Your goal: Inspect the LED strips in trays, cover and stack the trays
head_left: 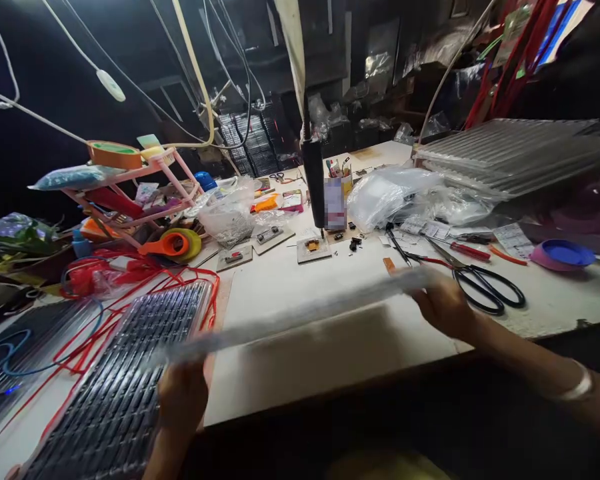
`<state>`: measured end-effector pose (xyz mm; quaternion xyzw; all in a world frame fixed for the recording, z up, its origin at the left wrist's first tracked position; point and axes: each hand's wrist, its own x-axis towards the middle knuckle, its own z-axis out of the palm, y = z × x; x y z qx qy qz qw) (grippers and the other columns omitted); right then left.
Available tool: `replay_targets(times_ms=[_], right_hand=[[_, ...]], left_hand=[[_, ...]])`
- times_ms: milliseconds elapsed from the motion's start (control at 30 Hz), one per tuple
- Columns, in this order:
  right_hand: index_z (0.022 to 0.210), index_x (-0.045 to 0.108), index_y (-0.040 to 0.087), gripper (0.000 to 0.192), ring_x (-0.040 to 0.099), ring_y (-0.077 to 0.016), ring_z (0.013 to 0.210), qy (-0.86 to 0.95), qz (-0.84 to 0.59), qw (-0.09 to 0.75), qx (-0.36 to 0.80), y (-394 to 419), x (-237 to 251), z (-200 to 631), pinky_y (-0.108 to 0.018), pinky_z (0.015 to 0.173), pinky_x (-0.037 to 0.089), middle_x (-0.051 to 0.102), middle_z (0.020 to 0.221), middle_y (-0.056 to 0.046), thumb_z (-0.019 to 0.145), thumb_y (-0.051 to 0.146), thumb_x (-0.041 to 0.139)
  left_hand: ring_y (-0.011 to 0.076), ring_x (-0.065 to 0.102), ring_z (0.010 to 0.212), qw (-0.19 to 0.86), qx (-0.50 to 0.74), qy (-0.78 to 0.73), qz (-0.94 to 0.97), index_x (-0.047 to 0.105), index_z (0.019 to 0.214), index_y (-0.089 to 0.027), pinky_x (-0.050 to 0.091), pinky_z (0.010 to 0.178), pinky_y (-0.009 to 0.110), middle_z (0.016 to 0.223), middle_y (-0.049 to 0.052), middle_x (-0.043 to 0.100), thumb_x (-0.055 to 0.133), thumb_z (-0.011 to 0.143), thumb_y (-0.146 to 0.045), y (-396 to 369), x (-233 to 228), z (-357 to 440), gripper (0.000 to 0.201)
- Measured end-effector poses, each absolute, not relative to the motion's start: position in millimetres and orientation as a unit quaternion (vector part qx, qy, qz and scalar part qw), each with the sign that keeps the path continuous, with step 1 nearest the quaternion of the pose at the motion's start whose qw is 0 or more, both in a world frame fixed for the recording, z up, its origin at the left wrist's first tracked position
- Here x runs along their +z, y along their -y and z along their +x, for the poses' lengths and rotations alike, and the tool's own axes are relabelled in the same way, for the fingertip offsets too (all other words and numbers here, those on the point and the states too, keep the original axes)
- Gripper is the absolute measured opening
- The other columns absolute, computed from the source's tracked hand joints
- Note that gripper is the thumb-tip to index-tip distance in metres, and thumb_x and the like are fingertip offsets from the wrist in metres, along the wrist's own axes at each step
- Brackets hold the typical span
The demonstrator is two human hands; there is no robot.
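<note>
Between my two hands a thin, clear plastic tray (300, 313) is held up above the white worktop, seen nearly edge-on and blurred by motion. My left hand (183, 390) grips its left end, and my right hand (445, 307) has hold of the right end, which sits higher. Below and beside my left hand lies a clear tray filled with rows of black parts (115, 367). Black-handled scissors (490, 287) lie just beyond my right wrist. My fingers are partly smeared, but both hands are closed around the tray's ends.
Stacked clear trays (510, 157) stand at the back right. A black upright tool (313, 187) hangs over a small metal block (314, 251). Plastic bags (395, 193), a purple bowl (563, 255), a pink rack (165, 183) and red straps (95, 333) surround the worktop (260, 387).
</note>
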<state>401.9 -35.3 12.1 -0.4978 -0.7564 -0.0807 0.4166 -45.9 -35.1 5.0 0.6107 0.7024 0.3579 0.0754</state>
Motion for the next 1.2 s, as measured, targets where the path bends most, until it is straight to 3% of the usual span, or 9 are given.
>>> replay_targets(times_ms=[100, 267, 367, 500, 600, 800, 900, 1033, 1200], right_hand=[[0.093, 0.06, 0.013, 0.048, 0.056, -0.0185, 0.055, 0.719, -0.559, 0.405, -0.076, 8, 23, 379, -0.03, 0.055, 0.039, 0.059, 0.062, -0.007, 0.098, 0.044, 0.023], [0.081, 0.06, 0.017, 0.045, 0.057, -0.0203, 0.054, 0.691, -0.703, 0.158, 0.061, -3, -3, 360, -0.028, 0.05, 0.031, 0.062, 0.064, -0.008, 0.097, 0.042, 0.026], [0.096, 0.062, 0.016, 0.043, 0.063, -0.0265, 0.064, 0.672, -0.731, 0.069, 0.097, 4, -24, 361, -0.031, 0.053, 0.036, 0.067, 0.07, -0.011, 0.096, 0.041, 0.027], [0.126, 0.054, 0.012, 0.054, 0.067, -0.0289, 0.071, 0.667, -0.728, 0.122, 0.1, 26, -45, 365, -0.036, 0.059, 0.045, 0.071, 0.083, -0.013, 0.095, 0.046, 0.026], [0.126, 0.056, 0.012, 0.061, 0.067, -0.0282, 0.073, 0.662, -0.721, 0.191, 0.072, 39, -52, 365, -0.036, 0.058, 0.049, 0.071, 0.085, -0.012, 0.094, 0.052, 0.023], [0.128, 0.056, 0.007, 0.058, 0.064, -0.0289, 0.071, 0.656, -0.739, 0.147, 0.04, 28, -47, 352, -0.041, 0.062, 0.05, 0.068, 0.078, -0.011, 0.096, 0.045, 0.024], [0.129, 0.054, 0.006, 0.058, 0.063, -0.0281, 0.075, 0.667, -0.719, 0.192, 0.034, 26, -49, 353, -0.042, 0.067, 0.051, 0.067, 0.08, -0.011, 0.096, 0.046, 0.027], [0.133, 0.049, 0.008, 0.054, 0.062, -0.026, 0.091, 0.686, -0.677, 0.268, 0.001, 31, -48, 354, -0.039, 0.073, 0.052, 0.065, 0.105, -0.016, 0.097, 0.043, 0.03], [0.133, 0.052, 0.021, 0.041, 0.04, -0.0304, 0.131, 0.83, -0.529, 0.16, -0.073, 29, -32, 343, -0.051, 0.097, 0.041, 0.044, 0.142, -0.013, 0.097, 0.035, 0.038]], left_hand=[[0.0254, 0.061, 0.084, 0.026, 0.357, -0.725, 0.589, 0.062, 0.106, -0.012, 0.043, 0.081, 0.039, 0.081, 0.01, 0.067, 0.027, 0.092, -0.04, 7, 18, -35, 0.047], [0.0216, 0.062, 0.07, 0.07, 0.246, -0.738, 0.625, 0.07, 0.089, -0.014, 0.043, 0.068, 0.031, 0.073, 0.01, 0.069, 0.038, 0.091, -0.038, -7, 2, -17, 0.04], [0.0241, 0.065, 0.079, 0.097, 0.197, -0.738, 0.638, 0.068, 0.106, -0.012, 0.044, 0.072, 0.032, 0.088, 0.014, 0.071, 0.037, 0.092, -0.039, -2, -14, -13, 0.043], [0.0248, 0.062, 0.1, 0.117, 0.188, -0.717, 0.661, 0.045, 0.138, -0.015, 0.045, 0.084, 0.033, 0.116, 0.014, 0.065, 0.037, 0.092, -0.044, 20, -24, -16, 0.054], [0.0235, 0.062, 0.098, 0.132, 0.2, -0.703, 0.669, 0.045, 0.138, -0.021, 0.046, 0.087, 0.035, 0.108, 0.01, 0.067, 0.035, 0.093, -0.043, 34, -28, -17, 0.051], [0.0243, 0.059, 0.102, 0.16, 0.248, -0.707, 0.643, 0.047, 0.136, -0.019, 0.044, 0.093, 0.041, 0.107, 0.011, 0.065, 0.037, 0.093, -0.043, 25, -31, -20, 0.05], [0.0224, 0.058, 0.105, 0.192, 0.283, -0.684, 0.645, 0.047, 0.136, -0.021, 0.044, 0.096, 0.039, 0.112, 0.009, 0.065, 0.04, 0.091, -0.047, 25, -34, -27, 0.052], [0.0236, 0.056, 0.113, 0.2, 0.309, -0.676, 0.638, 0.05, 0.133, -0.022, 0.042, 0.102, 0.041, 0.118, 0.008, 0.064, 0.045, 0.087, -0.052, 31, -43, -39, 0.055], [0.0271, 0.056, 0.118, 0.178, 0.336, -0.664, 0.644, 0.057, 0.127, -0.025, 0.043, 0.103, 0.045, 0.124, 0.005, 0.063, 0.048, 0.083, -0.057, 22, -62, -54, 0.055]])
